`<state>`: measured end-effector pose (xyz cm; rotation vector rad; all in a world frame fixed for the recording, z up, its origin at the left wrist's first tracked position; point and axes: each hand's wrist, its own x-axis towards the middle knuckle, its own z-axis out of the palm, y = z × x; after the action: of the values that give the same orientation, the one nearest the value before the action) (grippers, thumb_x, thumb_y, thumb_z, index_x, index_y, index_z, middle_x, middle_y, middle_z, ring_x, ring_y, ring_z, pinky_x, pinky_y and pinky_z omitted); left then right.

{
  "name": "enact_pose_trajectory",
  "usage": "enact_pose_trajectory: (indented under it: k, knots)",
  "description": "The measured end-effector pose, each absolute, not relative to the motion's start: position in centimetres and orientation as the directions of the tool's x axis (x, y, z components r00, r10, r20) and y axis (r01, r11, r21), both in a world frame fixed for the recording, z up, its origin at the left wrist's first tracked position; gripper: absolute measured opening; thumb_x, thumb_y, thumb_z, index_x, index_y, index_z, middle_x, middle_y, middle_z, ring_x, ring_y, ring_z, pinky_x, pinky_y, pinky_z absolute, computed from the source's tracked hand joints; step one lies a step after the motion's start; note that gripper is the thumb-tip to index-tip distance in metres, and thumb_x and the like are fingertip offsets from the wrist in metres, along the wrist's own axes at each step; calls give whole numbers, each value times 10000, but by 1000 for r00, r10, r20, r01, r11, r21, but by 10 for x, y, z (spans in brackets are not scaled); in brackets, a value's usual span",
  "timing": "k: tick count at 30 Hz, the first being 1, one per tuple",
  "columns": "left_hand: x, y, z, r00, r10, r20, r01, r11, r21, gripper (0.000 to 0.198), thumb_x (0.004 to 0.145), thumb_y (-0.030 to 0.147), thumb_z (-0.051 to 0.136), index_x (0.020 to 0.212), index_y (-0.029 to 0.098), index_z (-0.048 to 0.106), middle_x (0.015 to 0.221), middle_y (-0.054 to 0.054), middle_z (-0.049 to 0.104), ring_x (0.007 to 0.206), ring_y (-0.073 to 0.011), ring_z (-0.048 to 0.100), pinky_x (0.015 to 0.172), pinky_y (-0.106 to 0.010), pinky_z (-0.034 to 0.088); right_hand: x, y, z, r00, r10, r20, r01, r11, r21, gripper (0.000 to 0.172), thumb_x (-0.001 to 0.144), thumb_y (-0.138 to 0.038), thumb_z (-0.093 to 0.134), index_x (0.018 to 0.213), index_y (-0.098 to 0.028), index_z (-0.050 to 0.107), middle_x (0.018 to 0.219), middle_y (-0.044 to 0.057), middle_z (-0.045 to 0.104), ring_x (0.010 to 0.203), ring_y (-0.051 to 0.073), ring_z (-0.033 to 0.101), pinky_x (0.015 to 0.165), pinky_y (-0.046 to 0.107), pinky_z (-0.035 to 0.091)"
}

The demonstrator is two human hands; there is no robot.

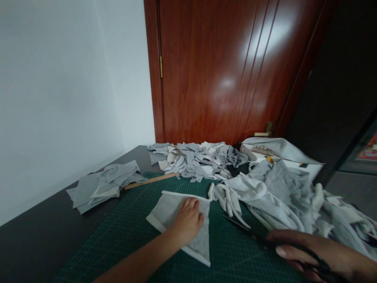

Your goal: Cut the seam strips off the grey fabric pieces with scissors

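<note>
My left hand (188,222) rests on a grey piece of fabric (165,208) with pale rolled edges, its fingers laid over the cloth near the upper edge. The piece lies on a green gridded cutting mat (118,239). At the lower right, my right hand (318,251) grips a pair of black-handled scissors (256,236). Their blades point left, towards the fabric, and look close together. Just beyond the blade tips, a loose pale strip of cloth (228,200) curls down from the larger grey cloth (262,192).
A wooden ruler (151,181) lies across the mat's far edge. Grey cut pieces (107,182) are stacked at the left, and a heap of scraps (194,161) stands at the back. Behind the cloth pile is a white box (312,169). A wooden door (206,78) closes off the far side.
</note>
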<state>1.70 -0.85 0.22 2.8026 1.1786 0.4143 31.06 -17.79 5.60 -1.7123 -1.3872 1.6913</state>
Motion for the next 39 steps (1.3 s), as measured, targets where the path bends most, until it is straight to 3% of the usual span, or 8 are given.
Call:
enact_pose_trajectory:
  k: [5,10,15,20,23,32,39]
  knots:
    - [25,-10,-4,644,719,260,717,-686,120,476,965,384,386,1328,91,483,1383,-172,495,1289,-312,413,1080,-500,316,292,-161,60,-205,852,-482,293,-417,-861,697,677,-687,691,1161,-208,548,624,-70,471,419,31,414,343,107,395]
    - [-9,13,-5,801,533,273,542,-839,49,495,963,429,415,1397,189,418,1436,-102,465,1332,-260,389,1124,-442,276,261,-128,43,-220,910,-352,96,-339,-936,670,704,-662,685,1149,-189,521,605,-82,476,383,27,375,310,111,360]
    - [-51,31,10,909,364,204,364,-931,39,520,952,386,467,1439,243,355,1483,-75,416,1347,-249,376,1130,-423,270,244,-116,23,-304,892,-334,21,-344,-939,717,696,-648,704,1199,-182,494,602,-88,463,381,26,380,302,109,344]
    - [-34,32,13,806,538,245,531,-841,100,269,982,293,396,1186,238,563,1232,-44,596,1158,-221,515,1007,-407,385,251,-126,15,-330,872,-362,91,-352,-931,725,710,-643,695,1236,-189,486,635,-75,479,400,28,389,307,110,335]
    - [-14,28,5,686,653,321,663,-743,95,231,979,259,381,1051,193,590,1129,-73,603,1078,-237,525,955,-414,411,259,-134,20,-319,866,-385,187,-341,-921,732,715,-668,673,1240,-189,497,659,-65,484,429,29,404,334,108,341]
    - [-13,29,-10,705,632,322,625,-768,137,354,969,318,433,1311,240,479,1390,-50,517,1310,-230,415,1100,-467,281,279,-144,30,-351,811,-468,429,-306,-850,799,720,-722,629,1299,-193,479,653,-55,494,514,55,488,457,135,428]
    - [-13,19,-11,726,631,272,629,-770,108,448,978,387,396,1402,244,419,1480,-68,436,1389,-263,333,1133,-521,230,275,-141,16,-446,767,-462,277,-372,-886,906,705,-746,612,1350,-151,388,702,8,618,570,142,647,488,224,532]
